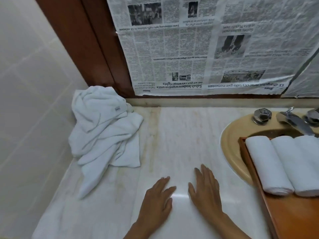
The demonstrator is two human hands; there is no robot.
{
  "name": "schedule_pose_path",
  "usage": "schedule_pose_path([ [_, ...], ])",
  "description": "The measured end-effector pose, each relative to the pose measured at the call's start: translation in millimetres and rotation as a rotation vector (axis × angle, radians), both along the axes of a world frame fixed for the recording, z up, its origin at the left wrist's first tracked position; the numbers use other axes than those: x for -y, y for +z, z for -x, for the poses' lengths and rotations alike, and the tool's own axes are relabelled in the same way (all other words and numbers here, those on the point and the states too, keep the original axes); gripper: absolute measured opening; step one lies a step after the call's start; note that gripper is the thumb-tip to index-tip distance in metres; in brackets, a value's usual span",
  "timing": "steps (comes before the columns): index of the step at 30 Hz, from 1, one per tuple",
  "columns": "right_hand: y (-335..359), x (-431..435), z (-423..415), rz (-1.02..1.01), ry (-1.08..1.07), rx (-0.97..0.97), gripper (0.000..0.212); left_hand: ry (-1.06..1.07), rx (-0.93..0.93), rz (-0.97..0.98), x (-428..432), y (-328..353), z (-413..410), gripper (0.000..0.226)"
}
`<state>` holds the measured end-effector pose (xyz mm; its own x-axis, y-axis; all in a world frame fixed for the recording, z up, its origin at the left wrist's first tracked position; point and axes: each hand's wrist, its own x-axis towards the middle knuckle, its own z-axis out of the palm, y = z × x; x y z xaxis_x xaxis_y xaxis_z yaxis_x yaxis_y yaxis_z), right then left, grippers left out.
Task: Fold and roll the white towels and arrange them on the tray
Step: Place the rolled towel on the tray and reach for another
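Near the front edge of the worktop [181, 135], your left grip [158, 199] and right grip [205, 190] lie flat side by side, fingers straight and slightly spread, holding nothing. Well off to your left, a crumpled heap of white towels [103, 131] sits in the corner against the tiled wall. On your right, three rolled towels [269, 166] lie touching one another on the wooden tray [293, 219] across the sink [229, 149].

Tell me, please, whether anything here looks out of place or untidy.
The newspaper sheets above the countertop hang upside down. The wooden tray of rolled towels sits partly over the sink basin. Unfolded white towels lie crumpled in the far left corner.
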<state>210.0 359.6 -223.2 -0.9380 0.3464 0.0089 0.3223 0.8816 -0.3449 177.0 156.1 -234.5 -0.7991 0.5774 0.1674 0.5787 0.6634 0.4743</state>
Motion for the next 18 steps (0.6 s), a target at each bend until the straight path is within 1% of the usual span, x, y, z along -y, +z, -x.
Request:
schedule_pose_path([
  [2,-2.8,15.5,11.1,-0.064,0.073,-0.005,0.054,0.072,-0.029,-0.029,33.8,3.6,4.9,0.041],
  [4,-4.5,28.0,22.3,-0.101,0.118,0.037,0.061,0.195,-0.046,-0.06,69.0,8.5,13.9,0.038],
  [8,-3.9,45.0,40.0,-0.137,0.143,0.092,0.077,0.533,-0.075,-0.112,132.3,24.5,46.9,0.033],
  [10,-3.7,48.7,45.0,-0.14,0.139,0.108,0.076,0.748,-0.072,-0.104,153.9,33.3,67.8,0.039],
  [12,-5.4,49.6,46.7,-0.139,0.133,0.109,0.07,0.916,-0.062,-0.098,169.5,42.7,89.2,0.046],
  [13,-5.7,49.9,46.6,-0.138,0.132,0.11,0.07,0.962,-0.049,-0.105,176.1,47.6,101.6,0.048],
  [15,-5.2,49.9,46.0,-0.139,0.132,0.099,0.071,0.971,-0.036,-0.104,188.5,57.9,130.3,0.052],
  [18,-2.9,50.3,46.3,-0.115,0.135,0.112,0.075,0.873,-0.019,-0.073,199.1,81.2,179.0,0.058],
])
